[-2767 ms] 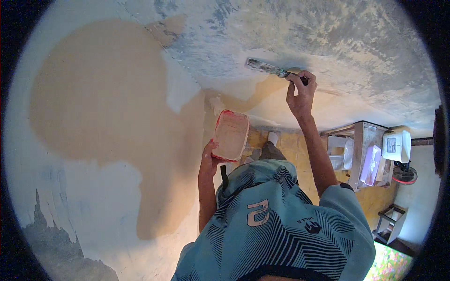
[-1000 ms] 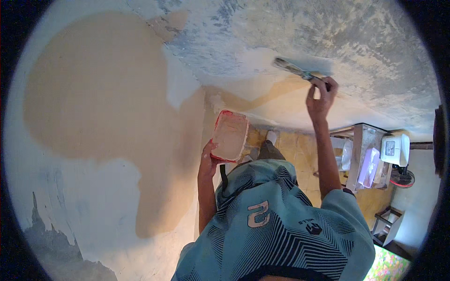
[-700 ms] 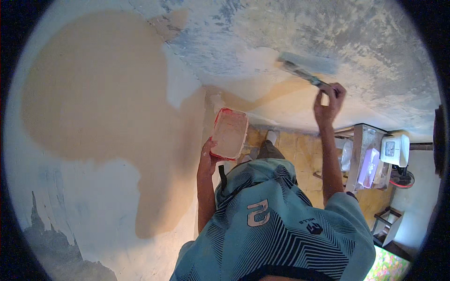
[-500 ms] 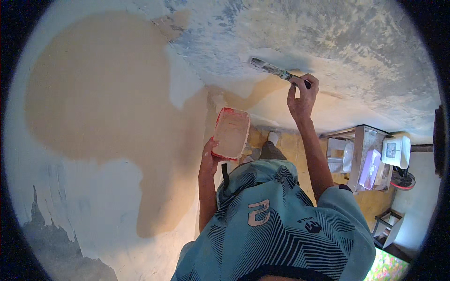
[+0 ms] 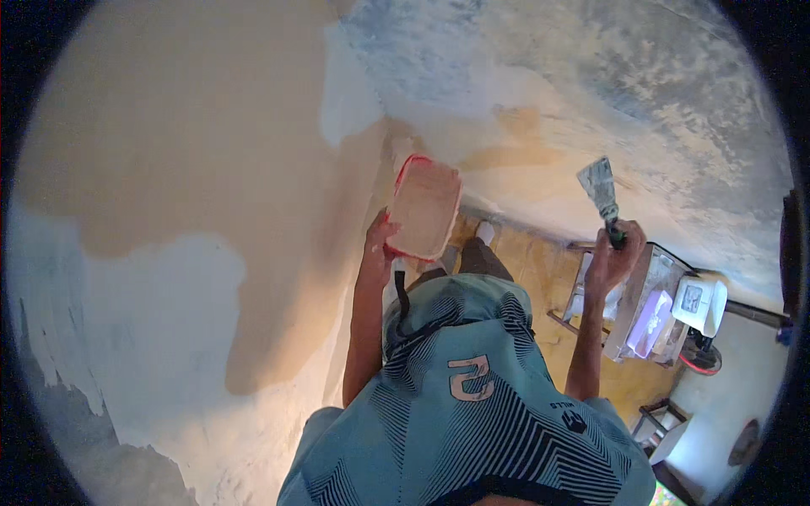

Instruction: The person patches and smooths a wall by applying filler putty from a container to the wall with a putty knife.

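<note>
My left hand (image 5: 379, 240) grips a red rectangular tub (image 5: 424, 207) by its edge, thumb on the near side. Pale beige paste coats the inside of the tub. Over to the right, my right hand (image 5: 614, 257) is closed round the dark handle of a putty knife (image 5: 600, 187). Its wide blade, smeared with pale paste, points up and slightly left, apart from the wall. Ahead of me stands a patchy grey wall (image 5: 641, 93) with beige smears. The wall on my left (image 5: 169, 135) carries a large tan patch beside whitish areas.
A small wooden table (image 5: 626, 316) at the right bears a purple box (image 5: 650, 324) and a white container (image 5: 701, 304). Behind them is a round fan (image 5: 700, 357). A dark stool (image 5: 662, 422) stands further back. Yellowish floor (image 5: 540, 268) shows around my feet.
My right hand has drawn back to the right with the putty knife, off the wall area, and turned its blade upward. The tub has shifted slightly up and right as the view moved.
</note>
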The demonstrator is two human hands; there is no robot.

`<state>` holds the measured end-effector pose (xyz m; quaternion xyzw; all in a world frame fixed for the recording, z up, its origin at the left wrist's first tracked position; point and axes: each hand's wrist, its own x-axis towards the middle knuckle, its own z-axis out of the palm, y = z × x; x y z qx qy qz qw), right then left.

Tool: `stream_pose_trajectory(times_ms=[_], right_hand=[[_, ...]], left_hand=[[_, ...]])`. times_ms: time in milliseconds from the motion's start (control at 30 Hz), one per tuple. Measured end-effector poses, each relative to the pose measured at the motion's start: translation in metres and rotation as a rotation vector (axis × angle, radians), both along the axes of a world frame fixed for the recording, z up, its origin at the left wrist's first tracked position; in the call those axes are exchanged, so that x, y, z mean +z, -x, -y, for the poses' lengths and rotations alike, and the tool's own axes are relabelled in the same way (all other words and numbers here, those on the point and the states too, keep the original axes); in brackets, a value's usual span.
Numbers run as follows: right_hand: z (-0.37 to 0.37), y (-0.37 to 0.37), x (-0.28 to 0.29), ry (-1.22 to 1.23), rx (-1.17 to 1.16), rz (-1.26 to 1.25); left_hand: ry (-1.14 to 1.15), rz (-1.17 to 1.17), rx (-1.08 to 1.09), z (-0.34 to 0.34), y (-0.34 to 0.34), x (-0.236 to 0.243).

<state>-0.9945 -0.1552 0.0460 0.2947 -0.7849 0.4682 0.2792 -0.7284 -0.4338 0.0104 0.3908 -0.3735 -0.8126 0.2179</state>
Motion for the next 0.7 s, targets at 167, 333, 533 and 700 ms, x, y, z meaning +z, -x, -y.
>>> stream_pose_trajectory(times_ms=[167,333,533,700], right_hand=[[0.042,-0.066,0.039,0.163,0.490,0.512],[0.057,-0.077,0.078,-0.031,0.607,0.965],[0.087,-0.048,0.114,-0.516,0.642,0.919],[0.099,-0.024,0.123,-0.651,0.830,0.721]], left_hand=[[0.028,-0.081,0.067,-0.009,0.013,0.001],[0.063,-0.172,0.134,-0.027,0.021,0.001],[0.117,-0.204,0.174,-0.055,0.041,0.009],[0.180,-0.247,0.326,-0.084,0.054,0.010]])
